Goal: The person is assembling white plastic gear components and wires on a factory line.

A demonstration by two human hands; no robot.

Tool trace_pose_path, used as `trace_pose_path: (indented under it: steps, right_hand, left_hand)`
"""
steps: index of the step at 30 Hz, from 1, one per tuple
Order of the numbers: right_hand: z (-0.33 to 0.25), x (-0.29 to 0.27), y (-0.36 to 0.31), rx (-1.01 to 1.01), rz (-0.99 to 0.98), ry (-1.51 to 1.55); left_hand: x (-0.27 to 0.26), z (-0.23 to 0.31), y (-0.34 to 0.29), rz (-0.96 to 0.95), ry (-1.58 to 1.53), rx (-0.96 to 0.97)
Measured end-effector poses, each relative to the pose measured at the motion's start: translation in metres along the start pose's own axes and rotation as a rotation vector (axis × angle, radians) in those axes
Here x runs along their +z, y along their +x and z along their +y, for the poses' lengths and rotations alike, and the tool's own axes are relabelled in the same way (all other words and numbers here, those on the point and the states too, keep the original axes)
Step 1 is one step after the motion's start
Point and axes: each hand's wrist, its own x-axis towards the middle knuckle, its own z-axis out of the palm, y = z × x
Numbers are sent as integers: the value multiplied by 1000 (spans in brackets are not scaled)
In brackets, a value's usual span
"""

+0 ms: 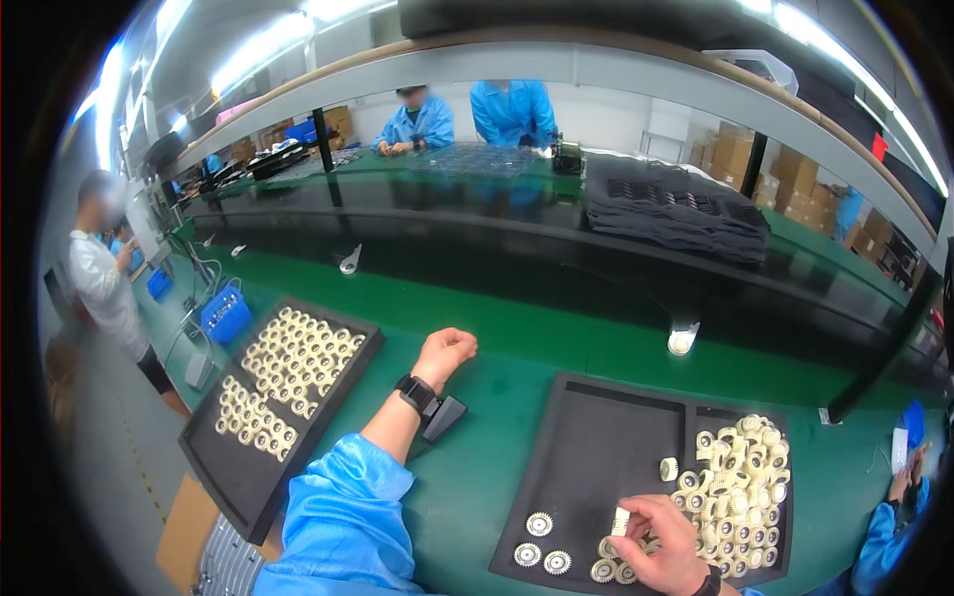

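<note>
Gear (pixel 620 521) shows cream, toothed and edge-on in the right hand (pixel 663 546).

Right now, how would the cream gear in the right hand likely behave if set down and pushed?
The cream gear is probably light: the right hand pinches it between thumb and fingers. On edge, its round shape could let it roll, perhaps bumpily given its ridged rim. Laid flat, it would more likely slide, judging by the broad-faced flat gears.

Green tabletop (pixel 502 427) is lying open right of the left hand (pixel 445 356), while heaped gears (pixel 740 487) are crowding rightward of the right hand (pixel 658 546).
</note>
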Motion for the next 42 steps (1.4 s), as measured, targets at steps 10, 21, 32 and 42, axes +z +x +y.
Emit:
trace_pose_path:
  steps: [10, 21, 32, 42]
  right_hand:
    - [31, 6, -2, -74, -50, -15]
    - [15, 7, 4, -63, -79, -105]
    - [4, 4, 3, 36, -61, 24]
    - [7, 1, 9, 178, -75, 17]
  left_hand:
    - [-4, 2, 6, -18, -4, 17]
    - [-7, 1, 7, -4, -16, 15]
    - [-27, 10, 66, 332, 655, 256]
    - [-106, -3, 191, 874, 971, -218]
